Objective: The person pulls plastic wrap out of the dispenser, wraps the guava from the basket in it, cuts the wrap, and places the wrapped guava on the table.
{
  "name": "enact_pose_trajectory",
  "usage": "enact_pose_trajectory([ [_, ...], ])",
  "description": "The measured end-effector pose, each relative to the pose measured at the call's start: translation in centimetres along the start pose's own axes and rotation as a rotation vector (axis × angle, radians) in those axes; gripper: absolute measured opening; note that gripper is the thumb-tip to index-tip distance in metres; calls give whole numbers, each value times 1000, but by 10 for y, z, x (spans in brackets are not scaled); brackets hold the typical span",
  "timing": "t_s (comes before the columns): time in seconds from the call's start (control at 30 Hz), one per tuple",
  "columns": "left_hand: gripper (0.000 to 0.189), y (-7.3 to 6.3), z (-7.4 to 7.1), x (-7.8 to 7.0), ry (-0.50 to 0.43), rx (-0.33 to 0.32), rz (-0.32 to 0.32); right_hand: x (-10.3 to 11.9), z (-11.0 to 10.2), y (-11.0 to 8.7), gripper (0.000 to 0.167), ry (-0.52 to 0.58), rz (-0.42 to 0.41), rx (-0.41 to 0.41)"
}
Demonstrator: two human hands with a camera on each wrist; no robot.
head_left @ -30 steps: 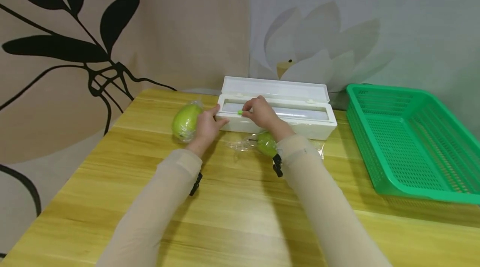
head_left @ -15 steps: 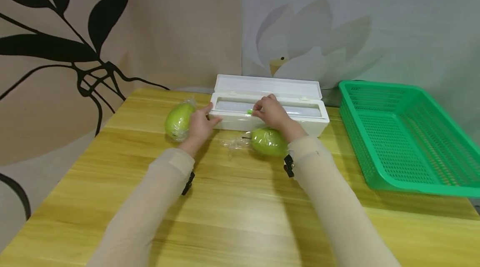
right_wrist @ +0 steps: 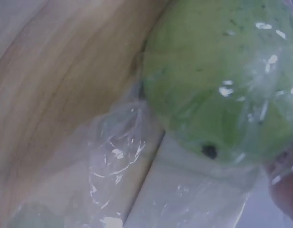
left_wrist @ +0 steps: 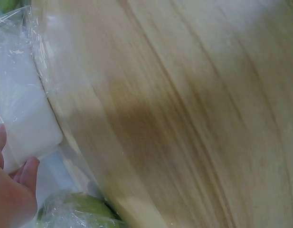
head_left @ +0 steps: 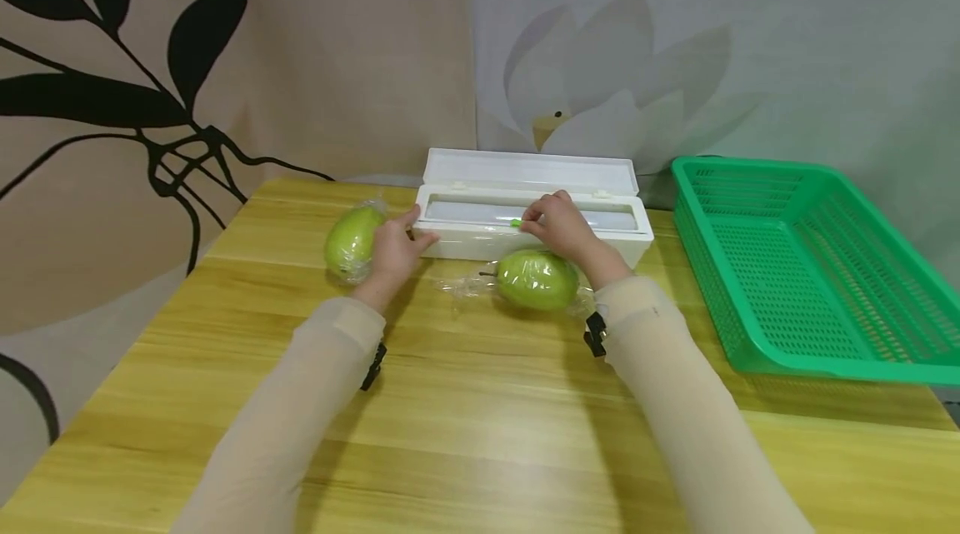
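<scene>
A white cling film dispenser [head_left: 468,244] stands at the back of the table with its lid [head_left: 528,172] raised and a film roll [head_left: 468,212] inside. My left hand [head_left: 393,255] grips its left end; in the left wrist view, thumb and fingers [left_wrist: 28,175] bend about the box corner. Along the front edge, my right hand [head_left: 564,227] pinches a small green slide cutter [head_left: 515,223], partly hidden by the fingertips. A film-wrapped green pear [head_left: 537,280] with a dark stem lies before the box. The right wrist view has this pear [right_wrist: 217,80] close up.
Left of my left hand lies another green fruit [head_left: 352,244] wrapped in film. A green plastic basket [head_left: 780,363] stands at the right. Loose film [head_left: 465,287] spreads beside the pear's stem. A patterned wall backdrop [head_left: 360,59] rises behind the wooden table [head_left: 450,434].
My right hand has slid the green cutter rightward along the box's front edge, uncovering the pear beneath the forearm. My left hand stays on the box end. The head view has shifted slightly.
</scene>
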State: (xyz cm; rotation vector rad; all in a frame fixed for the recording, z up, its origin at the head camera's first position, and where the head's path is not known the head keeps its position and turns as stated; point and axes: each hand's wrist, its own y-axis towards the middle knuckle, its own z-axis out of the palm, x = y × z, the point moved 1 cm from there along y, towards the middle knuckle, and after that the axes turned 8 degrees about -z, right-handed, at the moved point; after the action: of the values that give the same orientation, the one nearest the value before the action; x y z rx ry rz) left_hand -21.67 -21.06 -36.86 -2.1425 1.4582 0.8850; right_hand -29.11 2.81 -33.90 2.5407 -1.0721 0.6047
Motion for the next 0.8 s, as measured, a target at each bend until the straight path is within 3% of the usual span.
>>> enact_pose_trajectory([
  [0.4, 63, -1, 4, -3, -6, 18, -10, -9, -4, -9, 20, -6, -18, -88],
  [0.8, 62, -1, 1, 0, -25, 16, 2, -23, -6, -19, 21, 44, 8, -83],
])
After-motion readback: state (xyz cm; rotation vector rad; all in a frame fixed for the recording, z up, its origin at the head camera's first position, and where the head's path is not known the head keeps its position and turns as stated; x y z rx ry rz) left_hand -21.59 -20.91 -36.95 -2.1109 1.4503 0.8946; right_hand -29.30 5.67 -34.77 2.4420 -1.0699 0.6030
